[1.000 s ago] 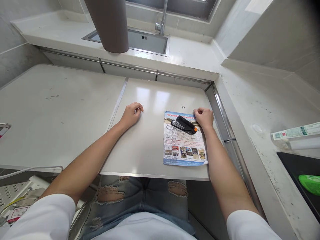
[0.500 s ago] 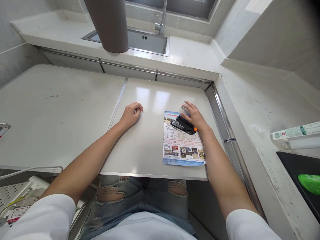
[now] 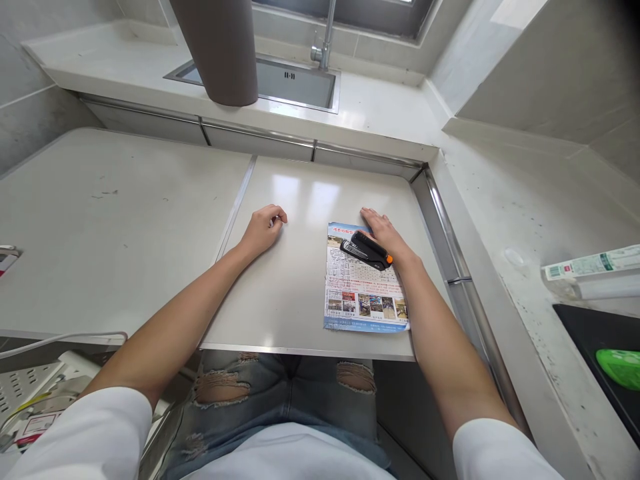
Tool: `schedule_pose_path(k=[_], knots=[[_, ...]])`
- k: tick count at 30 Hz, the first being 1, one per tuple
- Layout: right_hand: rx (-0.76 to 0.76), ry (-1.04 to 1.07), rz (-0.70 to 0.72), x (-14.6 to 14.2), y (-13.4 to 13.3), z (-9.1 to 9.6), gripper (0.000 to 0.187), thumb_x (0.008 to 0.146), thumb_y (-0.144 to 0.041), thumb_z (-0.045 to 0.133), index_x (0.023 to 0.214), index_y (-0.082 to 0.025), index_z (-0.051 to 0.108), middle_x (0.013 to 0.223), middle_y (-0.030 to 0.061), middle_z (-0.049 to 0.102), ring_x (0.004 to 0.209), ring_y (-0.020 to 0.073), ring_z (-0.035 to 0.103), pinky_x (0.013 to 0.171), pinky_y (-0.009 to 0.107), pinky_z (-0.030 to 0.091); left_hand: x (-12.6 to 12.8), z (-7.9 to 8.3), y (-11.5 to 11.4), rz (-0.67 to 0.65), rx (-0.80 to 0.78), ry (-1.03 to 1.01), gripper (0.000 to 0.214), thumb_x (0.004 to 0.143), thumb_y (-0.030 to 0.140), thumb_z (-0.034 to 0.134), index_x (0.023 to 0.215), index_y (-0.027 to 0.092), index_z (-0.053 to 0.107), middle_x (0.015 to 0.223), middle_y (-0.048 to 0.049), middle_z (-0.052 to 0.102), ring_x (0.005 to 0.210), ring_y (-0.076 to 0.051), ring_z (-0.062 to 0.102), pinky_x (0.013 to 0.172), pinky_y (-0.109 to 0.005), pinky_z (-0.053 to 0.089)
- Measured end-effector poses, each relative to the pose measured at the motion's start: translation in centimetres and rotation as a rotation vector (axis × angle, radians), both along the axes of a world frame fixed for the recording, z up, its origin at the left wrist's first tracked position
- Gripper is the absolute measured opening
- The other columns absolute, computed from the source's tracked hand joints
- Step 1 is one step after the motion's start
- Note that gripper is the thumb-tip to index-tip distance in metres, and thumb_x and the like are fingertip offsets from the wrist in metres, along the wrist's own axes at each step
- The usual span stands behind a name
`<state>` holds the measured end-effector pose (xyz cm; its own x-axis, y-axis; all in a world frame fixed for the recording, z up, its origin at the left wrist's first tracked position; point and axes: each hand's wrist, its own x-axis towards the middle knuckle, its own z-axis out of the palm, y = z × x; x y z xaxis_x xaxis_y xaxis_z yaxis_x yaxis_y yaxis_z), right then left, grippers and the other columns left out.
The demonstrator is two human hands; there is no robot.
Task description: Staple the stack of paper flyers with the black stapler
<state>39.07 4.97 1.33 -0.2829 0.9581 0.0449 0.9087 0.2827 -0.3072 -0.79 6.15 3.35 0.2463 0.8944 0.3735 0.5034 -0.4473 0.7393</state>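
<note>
My left hand (image 3: 261, 228) rests on the white table (image 3: 280, 293), its fingers curled into a loose fist with nothing visible in them. My right hand (image 3: 386, 235) lies flat over the upper right of a printed leaflet (image 3: 365, 285), fingers stretched out and pointing away from me. A black stapler (image 3: 367, 251) with an orange tip lies slantwise on the leaflet, right beside my right hand and partly against its thumb side. Part of the leaflet's right edge is hidden under that hand and forearm.
Beyond the table, a dark brown cylinder (image 3: 227, 60) stands by a sink (image 3: 295, 80) with a tap (image 3: 323, 50). On the right counter lie a long white-and-green box (image 3: 595, 261) and a green object (image 3: 620, 367) on a black surface. A white cable (image 3: 65, 340) hangs at left.
My right hand has lowered from a raised, spread pose to lying flat with its fingers closer together. The leaflet and stapler have shifted very slightly left. My left hand stays put.
</note>
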Motion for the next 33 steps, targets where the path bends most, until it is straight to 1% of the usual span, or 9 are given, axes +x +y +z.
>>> schedule_pose_path(k=[4,8,12,17,24,27,30,32,33], knots=[[-0.005,-0.063,-0.039,-2.2,-0.1,-0.3,0.065,0.114,-0.048,0.044,0.174,-0.022,0.043,0.183,0.0163,0.034,0.173,0.0360,0.030,0.138,0.074,0.020,0.0,0.0,0.1,0.005,-0.001,-0.008,0.024,0.081,0.004,0.053,0.079,0.023,0.069,0.090,-0.0047,0.074,0.078,-0.020,0.062,0.072,-0.034,0.045],[-0.011,-0.091,-0.026,-5.8,-0.6,-0.6,0.064,0.115,-0.049,0.043,0.176,-0.026,0.041,0.185,0.0145,0.031,0.173,0.0371,0.028,0.136,0.078,0.020,-0.1,0.1,0.3,0.033,-0.021,-0.043,0.025,0.079,0.003,0.054,0.077,0.022,0.070,0.087,-0.0041,0.074,0.076,-0.020,0.060,0.073,-0.035,0.045],[-0.016,-0.088,0.044,-10.2,-0.9,-0.7,0.069,0.115,-0.053,0.043,0.178,-0.026,0.035,0.186,0.0127,0.028,0.174,0.0382,0.024,0.135,0.080,0.017,-0.6,0.1,1.0,0.148,-0.091,-0.192,0.023,0.081,0.005,0.056,0.076,0.021,0.071,0.081,-0.0018,0.072,0.069,-0.018,0.054,0.072,-0.034,0.044],[0.003,-0.015,0.091,-16.1,0.1,-1.1,0.076,0.114,-0.063,0.038,0.180,-0.027,0.029,0.186,0.0129,0.025,0.175,0.0408,0.022,0.133,0.085,0.012,-2.3,-0.5,2.9,0.321,-0.118,-0.425,0.022,0.082,0.005,0.056,0.073,0.021,0.068,0.068,0.0015,0.059,0.067,-0.016,0.051,0.070,-0.032,0.040],[-0.051,-0.077,0.180,-23.5,2.3,-0.4,0.072,0.116,-0.062,0.031,0.181,-0.031,0.027,0.189,0.0077,0.019,0.176,0.0408,0.015,0.133,0.087,0.012,-4.6,-0.9,4.5,0.459,-0.119,-0.553,0.026,0.078,0.000,0.054,0.066,0.021,0.062,0.067,0.0008,0.058,0.068,-0.016,0.053,0.069,-0.032,0.042],[-0.055,-0.091,0.219,-24.7,2.4,0.2,0.067,0.117,-0.056,0.031,0.180,-0.035,0.027,0.190,0.0037,0.016,0.176,0.0397,0.013,0.133,0.086,0.014,-4.7,-0.9,4.5,0.467,-0.116,-0.582,0.025,0.080,0.001,0.054,0.067,0.021,0.062,0.067,0.0010,0.058,0.067,-0.016,0.053,0.068,-0.031,0.042],[-0.002,-0.065,0.253,-24.2,1.6,0.9,0.065,0.116,-0.051,0.033,0.180,-0.036,0.028,0.190,0.0011,0.015,0.177,0.0373,0.012,0.135,0.081,0.017,-4.6,-1.0,4.6,0.479,-0.122,-0.601,0.026,0.080,0.001,0.054,0.067,0.021,0.062,0.067,0.0016,0.058,0.066,-0.016,0.052,0.068,-0.031,0.041],[0.088,0.005,0.261,-23.0,0.7,1.6,0.062,0.116,-0.048,0.033,0.175,-0.031,0.039,0.188,0.0046,0.027,0.175,0.0342,0.022,0.137,0.071,0.025,-4.6,-1.1,4.6,0.478,-0.118,-0.593,0.027,0.079,0.000,0.053,0.066,0.021,0.062,0.066,0.0017,0.057,0.066,-0.015,0.052,0.068,-0.031,0.041],[0.145,0.053,0.245,-22.1,0.4,1.9,0.058,0.116,-0.046,0.033,0.168,-0.027,0.049,0.183,0.0085,0.039,0.170,0.0331,0.032,0.136,0.064,0.031,-4.5,-1.2,4.6,0.476,-0.113,-0.583,0.027,0.079,-0.001,0.053,0.066,0.021,0.062,0.066,0.0017,0.057,0.067,-0.016,0.052,0.068,-0.031,0.041]])
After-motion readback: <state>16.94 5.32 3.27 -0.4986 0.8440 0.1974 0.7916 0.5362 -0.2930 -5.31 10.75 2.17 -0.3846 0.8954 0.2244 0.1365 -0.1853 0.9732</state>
